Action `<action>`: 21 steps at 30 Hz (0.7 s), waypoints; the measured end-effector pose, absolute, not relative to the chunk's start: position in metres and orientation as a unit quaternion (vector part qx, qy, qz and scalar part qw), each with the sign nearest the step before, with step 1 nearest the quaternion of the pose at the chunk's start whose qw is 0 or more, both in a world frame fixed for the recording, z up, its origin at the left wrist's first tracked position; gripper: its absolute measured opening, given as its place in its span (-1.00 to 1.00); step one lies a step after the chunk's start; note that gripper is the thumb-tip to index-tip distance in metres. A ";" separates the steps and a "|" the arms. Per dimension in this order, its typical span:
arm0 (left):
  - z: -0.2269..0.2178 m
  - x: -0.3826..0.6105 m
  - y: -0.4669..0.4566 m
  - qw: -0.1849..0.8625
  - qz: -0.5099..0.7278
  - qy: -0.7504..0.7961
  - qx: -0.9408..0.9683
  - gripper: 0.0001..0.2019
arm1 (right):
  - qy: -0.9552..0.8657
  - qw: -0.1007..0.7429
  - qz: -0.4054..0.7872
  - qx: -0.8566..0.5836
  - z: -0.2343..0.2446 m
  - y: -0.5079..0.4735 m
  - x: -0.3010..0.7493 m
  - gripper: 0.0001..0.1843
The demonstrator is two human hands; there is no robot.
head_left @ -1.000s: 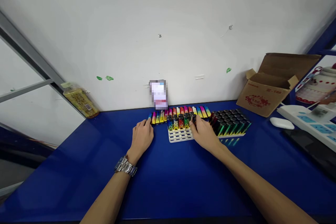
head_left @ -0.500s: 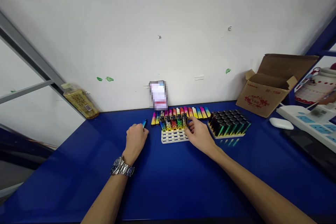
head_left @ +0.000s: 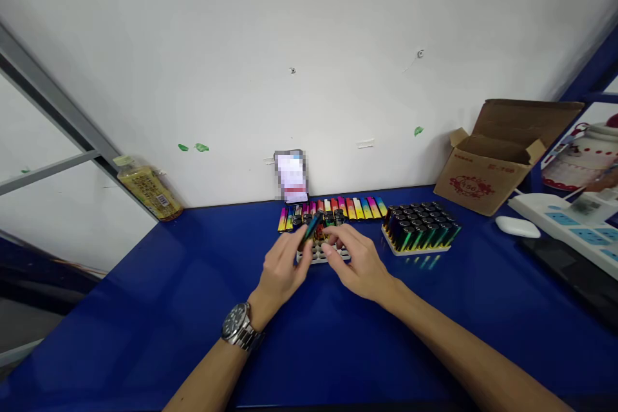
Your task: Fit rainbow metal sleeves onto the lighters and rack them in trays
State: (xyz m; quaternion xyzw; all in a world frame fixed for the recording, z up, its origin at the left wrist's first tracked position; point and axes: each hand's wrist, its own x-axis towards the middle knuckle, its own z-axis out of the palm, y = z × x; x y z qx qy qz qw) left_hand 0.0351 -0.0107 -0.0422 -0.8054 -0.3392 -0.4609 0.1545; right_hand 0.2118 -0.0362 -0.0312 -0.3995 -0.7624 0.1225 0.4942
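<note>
My left hand (head_left: 282, 267) pinches a rainbow-coloured lighter (head_left: 310, 229) and holds it tilted above the white slotted tray (head_left: 322, 254). That tray carries a row of upright lighters at its far side. My right hand (head_left: 355, 257) rests beside it over the tray's front, fingers curled close to the held lighter; what they grip, if anything, is hidden. Behind the tray, a row of loose rainbow lighters (head_left: 357, 207) lies flat against the wall. A second tray (head_left: 421, 226), full of upright lighters, stands to the right.
The blue table (head_left: 193, 309) meets a white wall. A drink bottle (head_left: 147, 188) leans at the back left. An open cardboard box (head_left: 502, 158), a white mouse (head_left: 517, 226) and a power strip (head_left: 574, 225) sit at the right.
My left hand picked a lighter from the left end of the loose row and carried it right, over the white tray. The tray slid left; my right hand followed it.
</note>
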 end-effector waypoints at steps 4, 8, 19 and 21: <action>-0.050 0.046 -0.017 0.122 -0.438 -0.277 -0.846 -0.67 | -0.739 0.466 0.227 -0.430 -0.033 -0.036 0.206 -0.76; -0.050 0.048 -0.018 0.096 -0.395 -0.233 -0.884 -0.66 | -0.691 0.485 0.271 -0.463 -0.035 -0.031 0.205 -0.76; -0.045 0.026 -0.001 0.081 -0.434 -0.406 -0.800 -0.83 | -0.414 0.548 0.572 -0.448 -0.031 -0.025 0.214 -0.44; -0.046 0.022 0.003 0.064 -0.425 -0.437 -0.790 -0.81 | -0.382 0.542 0.589 -0.461 -0.028 -0.025 0.214 -0.40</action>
